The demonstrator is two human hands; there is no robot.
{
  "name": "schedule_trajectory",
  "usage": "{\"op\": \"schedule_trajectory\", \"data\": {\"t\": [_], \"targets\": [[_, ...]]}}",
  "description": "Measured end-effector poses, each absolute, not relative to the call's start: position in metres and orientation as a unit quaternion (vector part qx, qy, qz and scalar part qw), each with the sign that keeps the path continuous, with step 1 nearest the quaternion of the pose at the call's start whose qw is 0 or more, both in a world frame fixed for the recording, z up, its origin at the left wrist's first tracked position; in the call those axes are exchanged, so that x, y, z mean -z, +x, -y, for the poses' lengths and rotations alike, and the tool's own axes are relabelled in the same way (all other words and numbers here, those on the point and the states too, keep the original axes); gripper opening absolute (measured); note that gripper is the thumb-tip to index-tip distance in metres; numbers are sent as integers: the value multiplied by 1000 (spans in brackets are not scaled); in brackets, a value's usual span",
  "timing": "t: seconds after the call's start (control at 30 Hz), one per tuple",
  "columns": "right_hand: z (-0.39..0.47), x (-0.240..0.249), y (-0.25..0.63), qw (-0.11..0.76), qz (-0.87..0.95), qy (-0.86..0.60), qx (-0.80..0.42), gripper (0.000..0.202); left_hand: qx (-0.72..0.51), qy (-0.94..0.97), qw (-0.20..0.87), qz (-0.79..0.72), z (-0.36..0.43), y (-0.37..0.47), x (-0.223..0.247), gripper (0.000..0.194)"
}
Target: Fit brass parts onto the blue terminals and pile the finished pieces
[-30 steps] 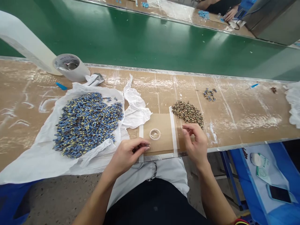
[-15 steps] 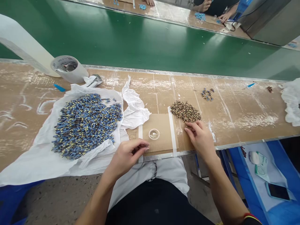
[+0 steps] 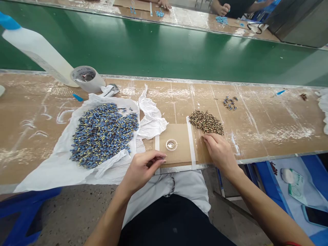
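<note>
My left hand (image 3: 145,168) is pinched over the front edge of a taped cardboard piece (image 3: 179,133); something tiny and too small to name shows at its fingertips. My right hand (image 3: 220,152) has its fingers together at the near edge of a pile of small brown and cream pieces (image 3: 206,122); what they hold, if anything, is hidden. On the cardboard, between my hands, stands a small round clear cup (image 3: 171,145) with a thin stick in it. A big heap of small blue and yellow pieces (image 3: 102,133) lies on white paper (image 3: 55,164) at the left.
A white bottle (image 3: 38,51) and a tape roll (image 3: 88,79) stand at the back left. A few blue pieces (image 3: 230,103) lie behind the brown pile. Beyond the green belt (image 3: 164,51) other people's hands work. A phone (image 3: 316,215) lies low at the right.
The view has shifted, so the table things sit slightly further right. My right thumb and fingers are closer together. My left hand keeps its pinch. Across the belt, a person's hand has lifted.
</note>
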State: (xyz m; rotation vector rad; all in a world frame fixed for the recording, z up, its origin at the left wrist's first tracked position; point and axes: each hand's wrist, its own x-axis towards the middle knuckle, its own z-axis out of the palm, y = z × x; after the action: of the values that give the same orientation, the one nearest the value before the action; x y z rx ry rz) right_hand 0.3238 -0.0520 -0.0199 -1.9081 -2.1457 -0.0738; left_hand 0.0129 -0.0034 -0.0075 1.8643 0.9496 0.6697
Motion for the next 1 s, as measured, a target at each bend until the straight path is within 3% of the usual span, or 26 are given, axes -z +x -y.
{"op": "schedule_trajectory", "data": {"t": [0.1, 0.3, 0.5, 0.8, 1.0], "targets": [[53, 24, 322, 159, 731, -662, 40, 25, -276, 764, 447, -375, 7, 15, 0, 11], [42, 22, 317, 102, 730, -671, 80, 27, -278, 771, 426, -383, 10, 21, -8, 11], [39, 19, 317, 160, 683, -711, 49, 24, -285, 759, 427, -400, 15, 22, -4, 12], [73, -9, 265, 490, 516, -615, -341, 10, -311, 772, 392, -392, 22, 37, -10, 10], [84, -14, 224, 538, 438, -567, -444, 9, -297, 801, 353, -380, 24, 50, -17, 13]]}}
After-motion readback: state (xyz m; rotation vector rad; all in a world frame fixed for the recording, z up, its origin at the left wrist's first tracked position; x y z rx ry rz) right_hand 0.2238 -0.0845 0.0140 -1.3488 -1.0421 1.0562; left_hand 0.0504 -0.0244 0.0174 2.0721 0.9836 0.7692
